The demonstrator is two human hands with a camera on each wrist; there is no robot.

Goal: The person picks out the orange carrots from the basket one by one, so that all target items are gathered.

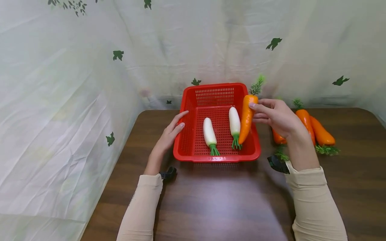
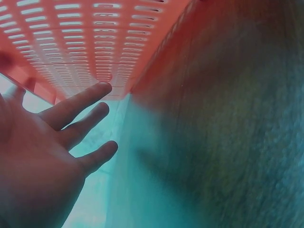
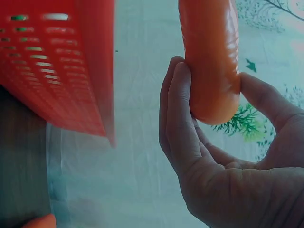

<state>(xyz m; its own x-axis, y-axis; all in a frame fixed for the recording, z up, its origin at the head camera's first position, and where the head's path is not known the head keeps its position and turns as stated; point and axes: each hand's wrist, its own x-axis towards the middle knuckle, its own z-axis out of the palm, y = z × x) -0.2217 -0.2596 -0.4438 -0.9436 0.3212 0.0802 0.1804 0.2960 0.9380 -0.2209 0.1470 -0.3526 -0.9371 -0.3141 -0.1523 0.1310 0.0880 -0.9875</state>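
Note:
My right hand (image 1: 278, 117) pinches an orange carrot (image 1: 248, 113) near its leafy end, thumb on one side and fingers on the other. The carrot hangs over the right rim of a red perforated basket (image 1: 217, 158), its tip pointing down and toward me. In the right wrist view the carrot (image 3: 211, 61) is beside the basket wall. Two white radishes with green stems lie in the basket, one left (image 1: 209, 132) and one right (image 1: 234, 121). My left hand (image 1: 169, 135) rests at the basket's left rim, its fingers extended; the left wrist view shows them spread beside the basket wall.
Several more carrots (image 1: 322, 132) with green tops lie on the brown wooden table (image 1: 217, 204), right of the basket and partly behind my right hand. A pale curtain (image 1: 211, 40) with green leaf prints hangs behind the table and along its left side.

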